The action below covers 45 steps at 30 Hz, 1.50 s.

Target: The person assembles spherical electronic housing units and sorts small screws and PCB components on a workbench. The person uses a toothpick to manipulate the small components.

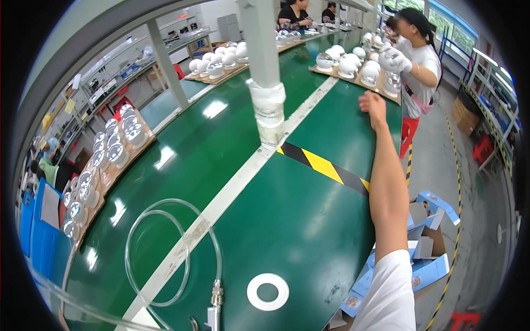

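Grey flr (433,165) w/ striped tape (456,182), cabinet (227,27) at back, windows (441,25) upper R (greenery (465,41) outside).

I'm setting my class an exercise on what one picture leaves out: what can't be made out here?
In the head view:
Left hand: outside the frame.
Right hand: too small to tell if its palm holds anything.
Grey tool on the clear tube: cut off by the lower edge.
Striped tape: right end hidden by the forearm.
Blue boxes: partly hidden behind the white sleeve.
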{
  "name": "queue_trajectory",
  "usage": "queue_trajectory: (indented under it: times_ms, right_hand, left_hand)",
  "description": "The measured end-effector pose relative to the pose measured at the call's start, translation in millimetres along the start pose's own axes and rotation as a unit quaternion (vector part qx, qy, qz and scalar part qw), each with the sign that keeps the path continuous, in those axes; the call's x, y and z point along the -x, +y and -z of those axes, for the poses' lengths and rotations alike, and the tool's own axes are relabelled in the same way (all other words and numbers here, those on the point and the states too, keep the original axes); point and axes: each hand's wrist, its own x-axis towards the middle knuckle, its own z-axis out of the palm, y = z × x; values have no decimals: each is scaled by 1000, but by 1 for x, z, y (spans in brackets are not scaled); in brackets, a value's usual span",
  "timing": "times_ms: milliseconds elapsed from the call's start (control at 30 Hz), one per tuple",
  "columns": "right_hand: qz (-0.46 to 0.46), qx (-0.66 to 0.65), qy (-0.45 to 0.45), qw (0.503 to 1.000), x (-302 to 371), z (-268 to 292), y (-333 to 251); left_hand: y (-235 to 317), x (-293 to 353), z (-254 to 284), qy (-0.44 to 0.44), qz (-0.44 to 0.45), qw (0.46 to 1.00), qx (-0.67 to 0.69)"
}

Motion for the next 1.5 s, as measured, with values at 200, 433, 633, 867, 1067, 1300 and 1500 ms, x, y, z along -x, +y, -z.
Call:
queue_trajectory:
  times_ms: [200,433,633,867,1067,1300,1500]
  right_hand:
    - [191,528,-111,820,59,-40,4]
    - [120,609,-221,752,140,14,-20]
    - [136,600,-251,747,248,3,-59]
    - [189,433,-252,844,448,15,-127]
    - [238,321,-227,888,707,-66,-261]
    - [265,170,-610,727,870,-176,-340]
    - [350,178,-642,659,876,-187,-340]
  left_hand:
    - [1,89,21,119,-40,984,127]
    - [5,290,195,399,-75,887,219]
    - [-51,308,236,297,-100,926,211]
    - [-241,357,329,125,-8,905,-406]
    - [-262,344,291,-117,-166,776,-597]
    - [-237,274,188,-103,-79,778,-615]
    - [-212,271,204,-90,-31,786,-611]
